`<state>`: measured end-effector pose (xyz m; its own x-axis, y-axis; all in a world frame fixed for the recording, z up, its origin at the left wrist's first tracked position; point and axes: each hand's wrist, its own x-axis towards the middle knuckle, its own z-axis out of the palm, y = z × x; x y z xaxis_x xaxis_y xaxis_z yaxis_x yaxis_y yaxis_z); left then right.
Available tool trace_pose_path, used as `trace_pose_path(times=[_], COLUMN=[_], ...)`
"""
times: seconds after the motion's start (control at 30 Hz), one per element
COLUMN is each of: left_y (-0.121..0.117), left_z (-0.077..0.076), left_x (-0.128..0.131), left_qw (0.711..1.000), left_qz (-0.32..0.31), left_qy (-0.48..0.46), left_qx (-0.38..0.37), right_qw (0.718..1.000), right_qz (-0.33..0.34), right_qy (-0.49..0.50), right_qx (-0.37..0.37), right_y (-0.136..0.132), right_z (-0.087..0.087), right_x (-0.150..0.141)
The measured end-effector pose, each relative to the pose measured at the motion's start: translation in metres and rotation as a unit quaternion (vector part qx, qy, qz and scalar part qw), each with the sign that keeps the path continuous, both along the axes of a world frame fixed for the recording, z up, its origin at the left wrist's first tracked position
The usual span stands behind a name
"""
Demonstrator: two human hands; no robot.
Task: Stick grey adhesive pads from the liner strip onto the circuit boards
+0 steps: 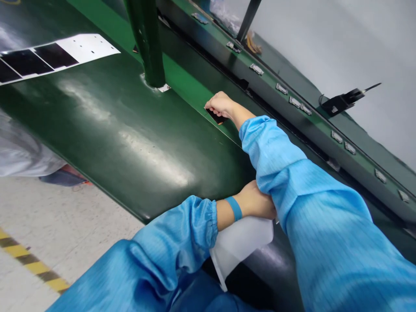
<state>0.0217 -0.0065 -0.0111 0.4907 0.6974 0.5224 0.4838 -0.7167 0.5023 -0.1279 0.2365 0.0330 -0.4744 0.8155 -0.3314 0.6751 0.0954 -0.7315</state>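
My right hand (220, 104) reaches out over the green strip of the bench, its fingers closed on a small thin black rectangular panel (215, 116) with an orange spot at one edge. The panel is low over or touching the strip; I cannot tell which. My left hand (258, 203), with a blue band at the wrist, is nearer my body, partly behind the right sleeve. Its fingers are hidden. Directly below it is a whitish translucent sheet (245, 236), and whether the hand grips it does not show.
A white sheet (89, 47) with black rectangles lies at the far left on the dark green bench (123, 143). A green post (146, 43) rises from the bench. Several small metal parts (281, 89) line the rail, near a black tool (339, 104). Another person's clothing (22, 147) shows at left.
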Motion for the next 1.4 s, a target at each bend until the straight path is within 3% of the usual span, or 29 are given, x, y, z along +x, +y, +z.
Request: trace_pose_path(times=[0.2,0.53,0.67,0.77,0.87,0.97,1.1,1.17,1.27,1.33,1.4], left_y=[0.000,-0.003,-0.004,-0.004,-0.003,-0.003,-0.001,0.002,0.007,0.011,0.013], left_z=[-0.003,0.004,0.005,0.009,0.012,0.016,0.019,0.018,0.015,0.014,0.015], left_x=[0.002,-0.002,-0.003,-0.006,-0.010,-0.013,-0.014,-0.015,-0.018,-0.021,-0.024], left_qw=[0.998,0.996,0.994,0.991,0.986,0.981,0.976,0.973,0.965,0.957,0.949], left_qz=[-0.024,0.000,0.001,-0.001,0.001,0.004,0.039,0.064,0.107,0.137,0.154], left_qy=[0.036,0.007,0.021,0.047,0.080,0.087,0.066,0.040,-0.008,-0.042,-0.076], left_qx=[-0.036,-0.084,-0.109,-0.127,-0.148,-0.174,-0.202,-0.219,-0.239,-0.251,-0.264], right_qw=[1.000,1.000,0.992,0.968,0.953,0.956,0.975,0.977,0.975,0.971,0.965], right_qz=[-0.003,-0.020,-0.005,0.034,0.052,0.088,0.098,0.050,-0.056,-0.105,-0.127], right_qy=[0.003,-0.012,-0.113,-0.232,-0.279,-0.245,-0.074,-0.002,0.060,0.074,0.086], right_qx=[-0.002,0.016,0.063,0.085,0.110,0.132,0.184,0.208,0.206,0.204,0.215], right_y=[0.001,-0.009,-0.019,-0.022,-0.023,-0.036,-0.080,-0.111,-0.156,-0.183,-0.204], right_z=[-0.004,-0.003,0.009,0.022,0.031,0.035,0.036,0.031,0.010,-0.009,-0.025], right_x=[0.011,0.029,0.027,0.030,0.043,0.077,0.167,0.223,0.292,0.318,0.325])
